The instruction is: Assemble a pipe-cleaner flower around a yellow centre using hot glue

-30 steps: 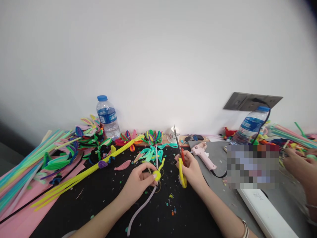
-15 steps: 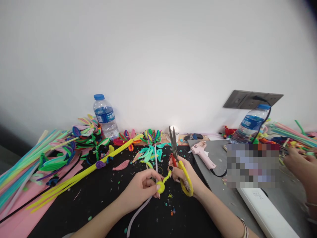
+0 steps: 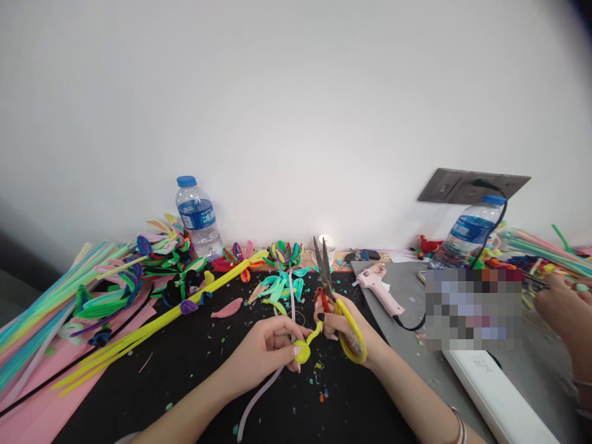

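My left hand (image 3: 276,346) pinches a small yellow coil of pipe cleaner (image 3: 302,352) between thumb and fingers. From the coil a short yellow tail runs up to my right hand (image 3: 337,320), whose fingertips grip its end. That same hand also holds scissors (image 3: 324,268) with yellow and red handles, blades apart and pointing up toward the wall. A pale lilac pipe cleaner (image 3: 259,398) passes behind my left hand and lies on the black table mat (image 3: 194,382). Just beyond my hands rests a turquoise pipe-cleaner flower (image 3: 283,287).
Bundled yellow pipe cleaners (image 3: 152,327) lie on the left beside a water bottle (image 3: 198,219). On the right are a pink glue gun (image 3: 380,290), a white box (image 3: 499,394) and another bottle (image 3: 474,228). Another person's hand (image 3: 564,308) works at far right.
Both hands keep their grip on the yellow pipe cleaner. The coil and the scissor handles have shifted slightly to the right, and the scissors tilt a little more to the left.
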The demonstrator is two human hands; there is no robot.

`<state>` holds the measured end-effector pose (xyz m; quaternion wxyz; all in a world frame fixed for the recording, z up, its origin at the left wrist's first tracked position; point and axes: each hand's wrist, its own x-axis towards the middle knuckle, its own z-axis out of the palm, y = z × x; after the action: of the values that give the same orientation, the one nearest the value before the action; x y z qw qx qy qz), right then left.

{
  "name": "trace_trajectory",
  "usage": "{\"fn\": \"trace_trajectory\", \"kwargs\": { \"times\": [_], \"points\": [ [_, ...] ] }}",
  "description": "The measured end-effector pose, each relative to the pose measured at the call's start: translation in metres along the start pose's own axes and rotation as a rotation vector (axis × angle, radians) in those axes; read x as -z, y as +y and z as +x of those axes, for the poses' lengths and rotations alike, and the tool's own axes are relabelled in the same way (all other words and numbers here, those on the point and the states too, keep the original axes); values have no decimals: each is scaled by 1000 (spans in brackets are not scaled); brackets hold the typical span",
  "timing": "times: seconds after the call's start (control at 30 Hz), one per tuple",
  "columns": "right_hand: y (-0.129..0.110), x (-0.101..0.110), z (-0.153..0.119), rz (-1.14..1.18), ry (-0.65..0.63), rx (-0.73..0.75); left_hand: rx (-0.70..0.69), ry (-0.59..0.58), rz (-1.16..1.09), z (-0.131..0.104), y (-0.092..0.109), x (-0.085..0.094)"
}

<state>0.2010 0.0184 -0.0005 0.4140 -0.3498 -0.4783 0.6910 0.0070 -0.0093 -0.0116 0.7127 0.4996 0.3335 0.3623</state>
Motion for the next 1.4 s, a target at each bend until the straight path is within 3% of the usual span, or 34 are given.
{"fn": "trace_trajectory", "kwargs": {
  "times": [0.77,1.4],
  "points": [
    [-1,-1,-2,29,-49,-28,63,-70,-139,-5,7,-3],
    [-2,-2,-2,-113,-65,-69,50,-59,-146,-6,7,-4]
  ]
}}
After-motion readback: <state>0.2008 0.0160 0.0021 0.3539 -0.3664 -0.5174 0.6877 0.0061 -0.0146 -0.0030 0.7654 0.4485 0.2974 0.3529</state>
